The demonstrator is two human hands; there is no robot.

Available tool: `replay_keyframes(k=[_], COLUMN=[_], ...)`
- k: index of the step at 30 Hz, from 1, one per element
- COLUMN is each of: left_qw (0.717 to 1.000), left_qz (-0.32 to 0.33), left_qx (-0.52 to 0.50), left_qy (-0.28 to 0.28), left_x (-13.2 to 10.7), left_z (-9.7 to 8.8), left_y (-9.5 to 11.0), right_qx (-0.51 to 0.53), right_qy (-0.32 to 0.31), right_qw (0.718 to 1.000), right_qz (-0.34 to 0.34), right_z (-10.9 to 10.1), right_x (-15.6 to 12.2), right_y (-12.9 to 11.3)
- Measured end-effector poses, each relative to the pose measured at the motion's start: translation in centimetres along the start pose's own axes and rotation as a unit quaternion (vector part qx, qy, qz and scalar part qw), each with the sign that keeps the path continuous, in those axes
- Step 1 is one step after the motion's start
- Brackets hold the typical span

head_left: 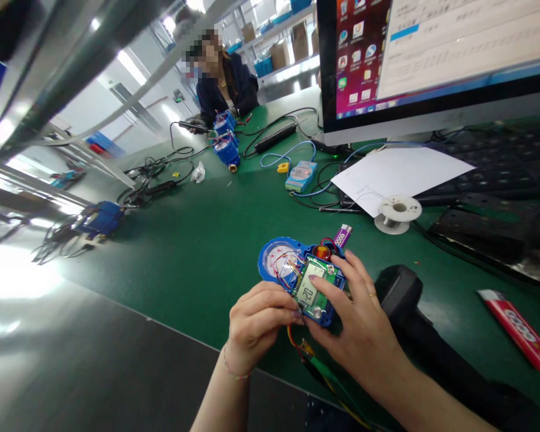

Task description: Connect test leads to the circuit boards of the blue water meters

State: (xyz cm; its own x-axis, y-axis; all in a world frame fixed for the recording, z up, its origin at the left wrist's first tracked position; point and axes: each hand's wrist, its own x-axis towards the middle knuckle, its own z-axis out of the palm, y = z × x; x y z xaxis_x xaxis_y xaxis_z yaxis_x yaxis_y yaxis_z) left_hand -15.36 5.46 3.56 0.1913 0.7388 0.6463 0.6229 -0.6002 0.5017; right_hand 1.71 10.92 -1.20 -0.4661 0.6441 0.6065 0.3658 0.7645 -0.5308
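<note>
While both hands close round it, the blue meter housing (297, 273) sits low-centre on the green bench mat (198, 240), just above the mat's front edge. It's a two-lobed blue plastic shell: left lobe w/ a round white dial face, right lobe carrying a green circuit board (312, 288) w/ a small LCD showing digits; thin red wires loop across the top, and a purple battery (342, 235) pokes out behind at upper right. Left hand (256, 324) is curled, fingers tucked against the housing's lower left edge; right hand (364, 324) wraps the right side, fingertip laid on the board, so both grip the housing. Red, yellow & green leads (317, 360) hang from under it toward the viewer. Just right lies a black handheld scanner (400, 294); beyond it a red pack (519, 330). Behind: white solder spool (396, 213) on a paper sheet (400, 171), keyboard, monitor (436, 54). Open mat lies left & ahead of the hands; far across, another person (225, 78) sits w/ more blue meters (227, 147).
</note>
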Motion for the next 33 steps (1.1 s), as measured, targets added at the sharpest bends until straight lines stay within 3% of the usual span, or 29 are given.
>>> replay_keyframes(k=[13,23,33], left_qw=[0.997,0.999,0.998], left_qz=[-0.020,-0.017,-0.034], left_qx=[0.035,-0.010,-0.035], left_qy=[-0.065,-0.033,-0.025], left_x=[0.8,0.2,0.0], left_z=[-0.7,-0.3,-0.4], left_y=[0.3,-0.9,-0.9], right_qx=[0.009,0.031,0.033], right_qy=[-0.013,-0.046,-0.028], right_qw=[0.999,0.998,0.999], right_qz=[0.046,0.040,0.028], right_z=[-0.4,-1.5,-1.4], right_x=[0.4,0.0,-0.1], right_y=[-0.7,-0.6,-0.5])
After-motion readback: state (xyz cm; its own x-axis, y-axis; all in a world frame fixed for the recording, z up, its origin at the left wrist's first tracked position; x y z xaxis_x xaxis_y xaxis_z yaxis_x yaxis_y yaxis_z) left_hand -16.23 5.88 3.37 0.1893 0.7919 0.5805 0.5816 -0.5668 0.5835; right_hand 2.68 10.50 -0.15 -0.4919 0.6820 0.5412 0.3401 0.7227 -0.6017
